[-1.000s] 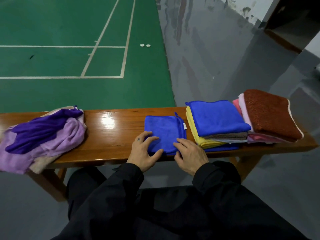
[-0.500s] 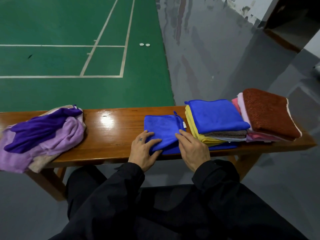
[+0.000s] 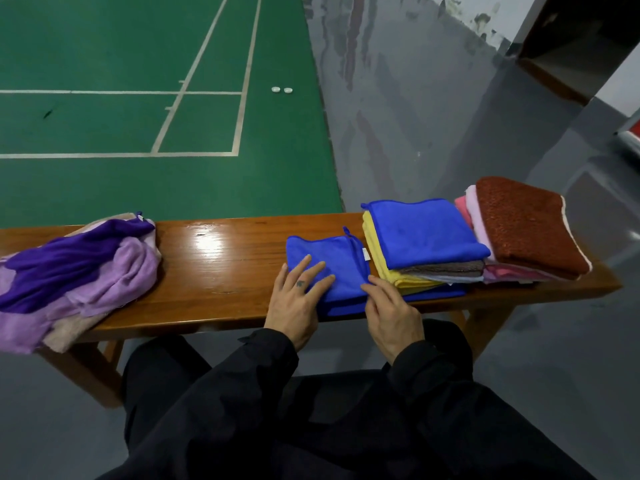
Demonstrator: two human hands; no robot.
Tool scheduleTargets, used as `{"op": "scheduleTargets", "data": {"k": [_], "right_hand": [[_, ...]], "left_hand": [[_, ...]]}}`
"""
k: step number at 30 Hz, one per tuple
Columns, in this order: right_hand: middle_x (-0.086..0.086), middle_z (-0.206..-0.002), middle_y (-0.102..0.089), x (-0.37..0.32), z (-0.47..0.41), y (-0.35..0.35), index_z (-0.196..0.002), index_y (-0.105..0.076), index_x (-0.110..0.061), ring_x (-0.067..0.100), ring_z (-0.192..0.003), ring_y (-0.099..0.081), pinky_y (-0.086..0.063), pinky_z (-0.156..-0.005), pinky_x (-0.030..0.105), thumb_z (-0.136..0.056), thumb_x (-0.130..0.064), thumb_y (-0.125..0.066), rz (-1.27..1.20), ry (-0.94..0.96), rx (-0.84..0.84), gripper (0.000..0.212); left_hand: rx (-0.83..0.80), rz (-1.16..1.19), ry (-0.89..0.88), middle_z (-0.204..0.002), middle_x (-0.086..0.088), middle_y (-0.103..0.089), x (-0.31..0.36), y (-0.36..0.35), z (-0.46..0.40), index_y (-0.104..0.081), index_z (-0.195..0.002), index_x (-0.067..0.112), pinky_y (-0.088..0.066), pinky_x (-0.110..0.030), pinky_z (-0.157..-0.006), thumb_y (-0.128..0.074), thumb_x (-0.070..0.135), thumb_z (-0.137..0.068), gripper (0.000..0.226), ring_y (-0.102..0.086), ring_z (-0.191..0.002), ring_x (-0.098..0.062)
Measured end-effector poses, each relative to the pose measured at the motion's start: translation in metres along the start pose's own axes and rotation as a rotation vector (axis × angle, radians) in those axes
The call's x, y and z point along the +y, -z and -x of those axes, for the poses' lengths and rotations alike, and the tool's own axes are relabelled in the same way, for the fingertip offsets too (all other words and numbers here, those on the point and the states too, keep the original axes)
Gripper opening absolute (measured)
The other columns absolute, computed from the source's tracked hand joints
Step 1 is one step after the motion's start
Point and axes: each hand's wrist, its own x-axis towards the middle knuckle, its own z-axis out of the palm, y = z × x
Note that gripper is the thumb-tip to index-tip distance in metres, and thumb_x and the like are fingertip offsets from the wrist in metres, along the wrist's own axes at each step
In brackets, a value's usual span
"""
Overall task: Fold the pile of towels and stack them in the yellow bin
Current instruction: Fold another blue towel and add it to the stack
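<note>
From the head view, the blue towel (image 3: 323,258) lies folded small on the wooden worktop (image 3: 221,261), just in front of the person and touching the left side of a stack of folded towels (image 3: 424,252) topped by another blue one. The left hand (image 3: 298,296) lies flat on the towel's near left part, fingers straight and spread, pressing rather than gripping. The right hand (image 3: 389,308) sits at the towel's near right corner with its fingers reaching onto the edge; whether that grip is pinching the cloth or only touching it I cannot tell. To finish this fold well, the flat hand should hold the layers down while the other lines up the near edges and smooths toward the fold, so no layer creeps out. A second folded stack (image 3: 526,230), brown on top, rests at the far right end, and an unfolded purple and lilac pile (image 3: 72,268) waits at the left end, so a good part of the work seems left. No yellow bin shows in this view, so the folded pieces appear to be parked on the worktop for now.
</note>
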Motion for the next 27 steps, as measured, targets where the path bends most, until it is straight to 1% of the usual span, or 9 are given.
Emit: {"op": "scheduleTargets", "data": {"k": [4,7,10,15,18,20,23,25,27], "right_hand": [[0.004,-0.122,-0.066,-0.033,-0.021,0.007,-0.104,-0.071,-0.012,0.021,-0.098,-0.068,-0.061,-0.066,0.034,-0.094,-0.018,-0.052,-0.110,0.051,0.058,0.022],[0.003,-0.111,-0.069,-0.048,-0.047,0.005,-0.105,-0.068,-0.012,0.021,-0.090,-0.068,-0.060,-0.071,0.037,-0.095,-0.015,-0.055,-0.141,0.109,0.029,0.017],[0.003,-0.101,-0.069,-0.056,-0.067,0.003,-0.103,-0.068,-0.013,0.022,-0.086,-0.065,-0.058,-0.071,0.038,-0.092,-0.012,-0.057,-0.175,0.175,-0.007,0.015],[0.000,-0.094,-0.067,-0.051,-0.046,0.008,-0.097,-0.069,-0.015,0.020,-0.084,-0.060,-0.052,-0.072,0.036,-0.088,-0.013,-0.062,-0.139,0.347,-0.031,0.012],[-0.001,-0.089,-0.066,-0.045,-0.023,0.006,-0.095,-0.071,-0.017,0.020,-0.081,-0.058,-0.047,-0.069,0.033,-0.085,-0.016,-0.066,-0.107,0.445,-0.054,0.011],[-0.002,-0.087,-0.067,-0.046,-0.014,-0.001,-0.094,-0.071,-0.018,0.021,-0.078,-0.059,-0.045,-0.066,0.035,-0.084,-0.017,-0.068,-0.111,0.475,-0.074,0.010],[-0.003,-0.084,-0.065,-0.056,-0.010,-0.010,-0.090,-0.071,-0.020,0.021,-0.074,-0.059,-0.045,-0.064,0.035,-0.084,-0.023,-0.068,-0.133,0.510,-0.158,0.007],[-0.005,-0.083,-0.064,-0.065,-0.011,-0.012,-0.088,-0.070,-0.022,0.019,-0.073,-0.059,-0.045,-0.066,0.034,-0.088,-0.035,-0.066,-0.149,0.480,-0.216,0.014],[-0.005,-0.087,-0.065,-0.073,-0.023,-0.010,-0.092,-0.070,-0.021,0.017,-0.078,-0.060,-0.048,-0.069,0.034,-0.095,-0.039,-0.059,-0.218,0.314,-0.206,0.021]], "left_hand": [[-0.008,0.050,0.264,-0.145,-0.013,-0.053,-0.010,0.004,0.005,-0.058,-0.134,0.017,-0.046,-0.057,-0.105,-0.072,0.005,-0.066,0.070,-0.043,-0.139,-0.039],[0.035,0.088,0.382,-0.142,-0.010,-0.055,-0.029,0.015,0.012,-0.063,-0.128,0.015,-0.056,-0.049,-0.087,-0.065,-0.005,-0.069,0.062,-0.060,-0.116,-0.039],[0.102,0.139,0.497,-0.142,-0.004,-0.054,-0.048,0.033,0.008,-0.064,-0.129,0.018,-0.056,-0.042,-0.079,-0.057,-0.004,-0.073,0.060,-0.061,-0.111,-0.033],[0.026,0.064,0.167,-0.139,-0.009,-0.056,-0.060,0.025,0.031,-0.062,-0.132,0.015,-0.051,-0.043,-0.089,-0.056,0.016,-0.075,0.057,-0.057,-0.114,-0.034],[0.024,0.089,0.254,-0.141,-0.010,-0.055,-0.063,0.019,0.036,-0.060,-0.133,0.015,-0.051,-0.047,-0.091,-0.061,0.004,-0.067,0.067,-0.057,-0.116,-0.036],[0.034,0.075,0.274,-0.142,-0.008,-0.054,-0.064,0.025,0.035,-0.060,-0.134,0.018,-0.049,-0.046,-0.092,-0.056,0.008,-0.066,0.069,-0.056,-0.117,-0.036],[-0.006,-0.029,0.076,-0.142,-0.008,-0.055,-0.059,0.034,0.038,-0.064,-0.132,0.022,-0.042,-0.044,-0.098,-0.050,0.020,-0.069,0.065,-0.051,-0.129,-0.033],[-0.005,-0.067,-0.046,-0.139,-0.006,-0.060,-0.057,0.032,0.044,-0.072,-0.122,0.024,-0.041,-0.046,-0.102,-0.052,0.021,-0.076,0.049,-0.051,-0.133,-0.031],[0.022,-0.049,-0.043,-0.136,-0.004,-0.063,-0.055,0.028,0.048,-0.075,-0.115,0.025,-0.041,-0.048,-0.104,-0.053,0.021,-0.081,0.041,-0.052,-0.133,-0.031]]}}
